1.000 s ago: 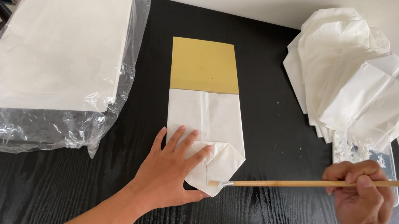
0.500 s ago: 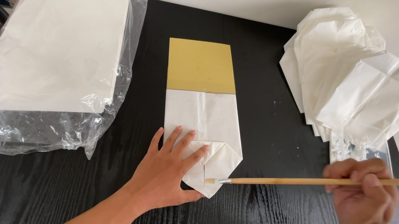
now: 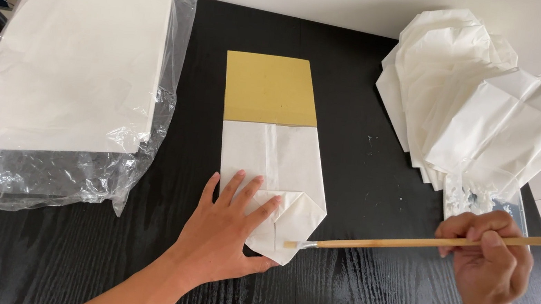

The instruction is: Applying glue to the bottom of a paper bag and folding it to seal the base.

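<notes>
Brush [image 3: 411,244] tip sits at the right edge of the folded flap on the white paper bag [image 3: 278,174], same spot as half a second back, handle still nearly level. Right hand [image 3: 489,261] stays closed around the handle's far end. Left hand [image 3: 229,227] stays flat, fingers spread wide, pressing the bag's lower end onto the black table [image 3: 61,264]; no shift there. Bag lies mid-table with a yellow card [image 3: 268,89] sticking out of its top. Wrapped stack of white sheets [image 3: 67,59] at left, pile of finished bags [image 3: 479,103] at right, both unmoved. Only slight change in view angle
</notes>
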